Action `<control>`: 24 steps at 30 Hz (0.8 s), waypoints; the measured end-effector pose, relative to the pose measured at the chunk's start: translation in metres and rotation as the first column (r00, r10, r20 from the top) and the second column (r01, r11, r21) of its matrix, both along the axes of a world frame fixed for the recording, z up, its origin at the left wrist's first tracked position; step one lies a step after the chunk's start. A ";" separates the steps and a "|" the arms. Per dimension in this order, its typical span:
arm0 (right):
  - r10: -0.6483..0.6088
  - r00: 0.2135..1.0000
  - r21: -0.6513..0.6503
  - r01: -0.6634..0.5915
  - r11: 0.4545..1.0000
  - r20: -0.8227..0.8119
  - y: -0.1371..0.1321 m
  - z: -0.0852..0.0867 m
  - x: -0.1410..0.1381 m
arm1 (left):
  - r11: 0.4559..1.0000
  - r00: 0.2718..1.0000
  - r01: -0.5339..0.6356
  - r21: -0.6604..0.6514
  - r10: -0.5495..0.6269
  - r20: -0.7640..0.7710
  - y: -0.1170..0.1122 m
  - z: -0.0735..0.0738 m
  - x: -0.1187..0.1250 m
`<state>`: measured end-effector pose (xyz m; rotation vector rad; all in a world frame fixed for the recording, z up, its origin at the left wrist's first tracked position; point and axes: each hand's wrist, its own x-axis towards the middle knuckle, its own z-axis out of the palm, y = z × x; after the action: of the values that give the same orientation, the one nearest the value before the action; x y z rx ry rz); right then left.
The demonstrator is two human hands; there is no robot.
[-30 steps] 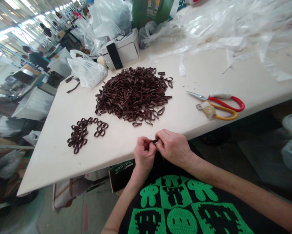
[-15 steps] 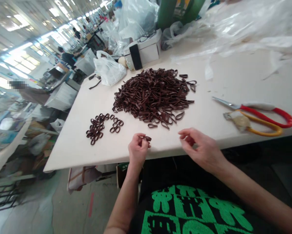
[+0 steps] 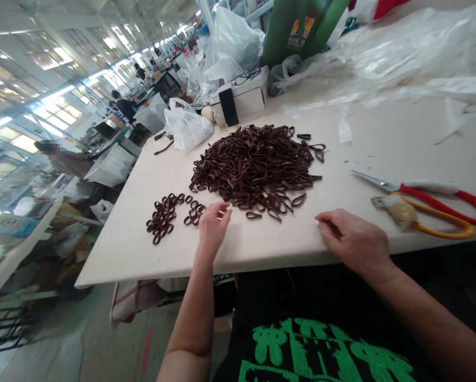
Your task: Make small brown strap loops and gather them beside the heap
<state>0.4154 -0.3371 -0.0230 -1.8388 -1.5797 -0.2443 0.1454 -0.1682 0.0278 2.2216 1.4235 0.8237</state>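
A big heap of dark brown rubber loops (image 3: 257, 164) lies mid-table. To its left sits a small group of rounder brown loops (image 3: 164, 217). My left hand (image 3: 213, 227) rests on the white table (image 3: 261, 241) just right of the small group, fingers stretched forward, with no loop visible in it. At the table's front edge lies my right hand (image 3: 353, 241), right of the heap, knuckles up and fingers curled under; nothing shows in them.
Red-handled scissors (image 3: 440, 191) and a yellow-handled tool (image 3: 424, 225) lie at the right. Behind the heap stand a white box (image 3: 248, 95) with glasses on it and a tied plastic bag (image 3: 188, 127). Clear plastic sheeting (image 3: 400, 53) covers the far right. People work far back left.
My hands parted. The left hand carried a loop left and forward to the small group and opened flat. The right hand moved right and settled on the table edge.
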 end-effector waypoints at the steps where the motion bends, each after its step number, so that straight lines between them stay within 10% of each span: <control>1: 0.012 1.000 0.006 -0.012 1.000 0.003 0.000 0.000 0.000 | 0.999 0.998 0.037 0.040 -0.035 -0.046 0.000 0.000 0.013; 10: 0.055 0.998 0.030 -0.055 0.998 0.011 -0.002 0.002 0.001 | 0.998 0.899 0.007 0.059 0.019 -0.437 0.029 0.004 0.064; 24: 0.046 0.997 -0.040 -0.048 0.998 -0.058 -0.004 0.003 0.000 | 0.998 0.848 0.003 0.063 0.031 -0.529 0.042 0.005 0.043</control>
<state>0.4157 -0.3408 -0.0197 -1.8215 -1.5974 -0.1371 0.1886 -0.1258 0.0329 2.6190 1.6636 0.2514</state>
